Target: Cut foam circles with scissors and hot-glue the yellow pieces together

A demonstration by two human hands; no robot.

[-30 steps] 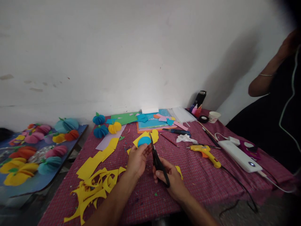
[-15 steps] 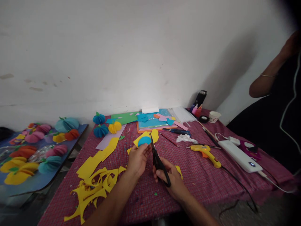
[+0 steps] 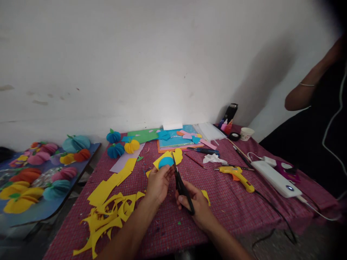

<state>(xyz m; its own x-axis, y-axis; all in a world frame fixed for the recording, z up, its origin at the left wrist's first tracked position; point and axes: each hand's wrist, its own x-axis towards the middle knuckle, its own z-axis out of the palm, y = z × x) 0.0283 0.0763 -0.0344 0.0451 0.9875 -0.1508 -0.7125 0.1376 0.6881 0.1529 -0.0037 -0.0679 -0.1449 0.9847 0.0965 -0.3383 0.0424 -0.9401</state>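
Observation:
My left hand [image 3: 159,183] pinches a piece of yellow paper [image 3: 159,160] together with a blue paper circle [image 3: 166,161] lying on top of it. Black-handled scissors [image 3: 180,184] are in my right hand [image 3: 195,202], fingers wrapped round the handles. Their blades point away from me and meet the right edge of the held paper. Just beyond the blades lie cut yellow paper rounds [image 3: 178,155]. A further yellow piece [image 3: 206,197] rests beside my right hand, partly hidden by it.
Yellow paper offcuts [image 3: 114,216] spread at the left of the checked cloth [image 3: 227,220]. To the right lie a yellow glue gun [image 3: 238,177] with its cord and a white power bank [image 3: 276,179]. Paper pumpkins [image 3: 115,150] stand at back left. A person [image 3: 300,126] is at the right.
The whole view has shifted very slightly. Both hands keep nearly the same pose, with the scissors still at the paper's right edge.

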